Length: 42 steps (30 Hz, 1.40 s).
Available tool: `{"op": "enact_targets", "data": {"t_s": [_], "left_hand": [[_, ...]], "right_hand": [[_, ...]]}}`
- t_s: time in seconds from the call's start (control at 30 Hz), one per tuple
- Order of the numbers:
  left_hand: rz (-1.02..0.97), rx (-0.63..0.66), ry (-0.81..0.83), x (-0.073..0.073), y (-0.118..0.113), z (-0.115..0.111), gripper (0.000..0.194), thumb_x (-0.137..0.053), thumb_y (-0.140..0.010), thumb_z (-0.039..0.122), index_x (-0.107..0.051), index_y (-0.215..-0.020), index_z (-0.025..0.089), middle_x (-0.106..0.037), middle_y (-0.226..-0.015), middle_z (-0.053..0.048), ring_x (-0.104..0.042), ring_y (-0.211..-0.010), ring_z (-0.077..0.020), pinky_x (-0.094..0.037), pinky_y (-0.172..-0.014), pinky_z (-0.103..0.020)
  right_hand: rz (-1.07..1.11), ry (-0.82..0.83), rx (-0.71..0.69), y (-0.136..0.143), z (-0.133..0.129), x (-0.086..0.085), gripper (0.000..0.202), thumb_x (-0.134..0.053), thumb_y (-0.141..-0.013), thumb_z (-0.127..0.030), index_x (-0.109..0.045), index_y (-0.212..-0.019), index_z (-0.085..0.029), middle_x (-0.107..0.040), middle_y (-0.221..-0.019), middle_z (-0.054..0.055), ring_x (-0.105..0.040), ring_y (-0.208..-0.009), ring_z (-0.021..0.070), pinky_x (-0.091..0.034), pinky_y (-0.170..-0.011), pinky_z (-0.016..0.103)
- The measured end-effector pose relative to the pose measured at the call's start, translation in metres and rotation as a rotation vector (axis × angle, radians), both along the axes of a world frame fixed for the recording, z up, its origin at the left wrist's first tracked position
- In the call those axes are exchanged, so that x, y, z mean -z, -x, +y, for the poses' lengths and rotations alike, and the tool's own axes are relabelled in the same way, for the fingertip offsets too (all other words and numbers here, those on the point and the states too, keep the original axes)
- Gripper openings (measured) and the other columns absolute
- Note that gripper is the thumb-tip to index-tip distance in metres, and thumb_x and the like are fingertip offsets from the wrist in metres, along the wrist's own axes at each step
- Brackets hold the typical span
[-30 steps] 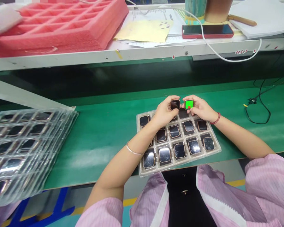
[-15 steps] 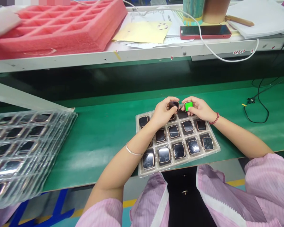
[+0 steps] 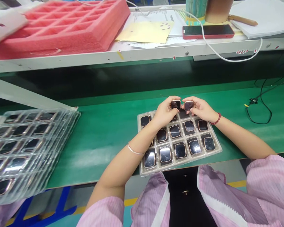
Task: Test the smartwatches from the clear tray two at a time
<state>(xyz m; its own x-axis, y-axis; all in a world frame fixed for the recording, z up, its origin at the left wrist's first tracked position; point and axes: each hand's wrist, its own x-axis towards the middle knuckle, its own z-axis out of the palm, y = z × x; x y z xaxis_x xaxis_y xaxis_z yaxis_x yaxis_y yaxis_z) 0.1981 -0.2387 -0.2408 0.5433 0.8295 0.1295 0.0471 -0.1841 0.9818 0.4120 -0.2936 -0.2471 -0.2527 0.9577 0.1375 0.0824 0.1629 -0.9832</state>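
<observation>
Between the thumb and fingers of my left hand point(image 3: 165, 111) is a square smartwatch without a strap point(image 3: 175, 104), its dark screen showing faint small marks. My right hand point(image 3: 201, 108) pinches a second smartwatch point(image 3: 188, 105) with a gold rim and a dark screen. Both are held side by side, above the far edge of a clear plastic tray point(image 3: 168, 168). Several more watch faces, such as one smartwatch point(image 3: 180, 150), lie in the tray's compartments. My left hand and forearm cover some compartments on the tray's left side.
On the left, a stack of similar filled plastic trays point(image 3: 59, 142) stands on the green bench point(image 3: 101, 126). A black cable point(image 3: 271, 110) lies at the right. The shelf above bears a pink foam tray point(image 3: 85, 41), papers point(image 3: 144, 31) and a phone point(image 3: 208, 31).
The watch in my right hand has gone from a bright green screen to a dark one. Both hands keep their grips. The whole view has shifted slightly.
</observation>
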Motion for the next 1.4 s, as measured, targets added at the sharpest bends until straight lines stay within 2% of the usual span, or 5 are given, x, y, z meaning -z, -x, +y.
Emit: {"op": "enact_targets", "data": {"t_s": [0.27,0.53,0.93,1.13,1.4], "left_hand": [[-0.091,-0.006,0.157,-0.002,0.0,0.001,0.066,-0.073,-0.067,0.01,-0.055,-0.13,0.021,-0.071,-0.104,-0.003,-0.07,-0.097,-0.018,-0.055,-0.086,-0.03],[-0.276,0.058,0.473,-0.02,0.002,0.001,0.068,-0.092,-0.064,0.027,-0.06,-0.123,0.017,-0.071,-0.086,0.0,-0.067,-0.06,-0.01,-0.044,-0.05,-0.019],[-0.245,0.048,0.741,-0.022,0.005,0.014,0.065,-0.048,-0.096,0.074,-0.071,-0.101,0.014,-0.077,-0.082,-0.011,-0.069,-0.061,-0.0154,-0.048,-0.05,-0.025],[-0.241,0.034,0.63,-0.017,0.003,0.008,0.045,-0.083,-0.079,0.031,-0.061,-0.115,0.017,-0.075,-0.09,-0.005,-0.069,-0.066,-0.0118,-0.046,-0.054,-0.021],[-0.066,0.076,0.247,-0.009,-0.001,-0.003,0.057,-0.071,-0.07,0.01,-0.061,-0.126,0.021,-0.073,-0.103,-0.004,-0.071,-0.078,-0.0154,-0.049,-0.057,-0.022]], "right_hand": [[0.059,-0.022,-0.017,-0.003,0.004,0.005,0.07,-0.073,-0.078,-0.013,-0.049,-0.143,-0.024,-0.071,-0.124,0.008,-0.07,-0.111,0.0201,-0.061,-0.076,0.025],[0.317,0.206,0.016,-0.009,0.008,0.002,0.069,-0.091,-0.077,-0.035,-0.056,-0.136,-0.021,-0.077,-0.109,0.006,-0.072,-0.068,0.0118,-0.064,-0.064,0.024],[0.532,0.454,0.042,-0.017,0.015,-0.014,0.071,-0.037,-0.101,-0.078,-0.068,-0.107,-0.014,-0.081,-0.089,0.013,-0.077,-0.067,0.0185,-0.064,-0.056,0.025],[0.447,0.345,-0.016,-0.015,0.011,-0.008,0.048,-0.084,-0.083,-0.032,-0.059,-0.122,-0.021,-0.079,-0.109,0.007,-0.077,-0.077,0.014,-0.064,-0.064,0.022],[0.108,0.045,0.039,0.0,0.003,0.002,0.046,-0.073,-0.079,-0.017,-0.055,-0.121,-0.022,-0.071,-0.099,0.0,-0.064,-0.067,0.0104,-0.057,-0.059,0.023]]}}
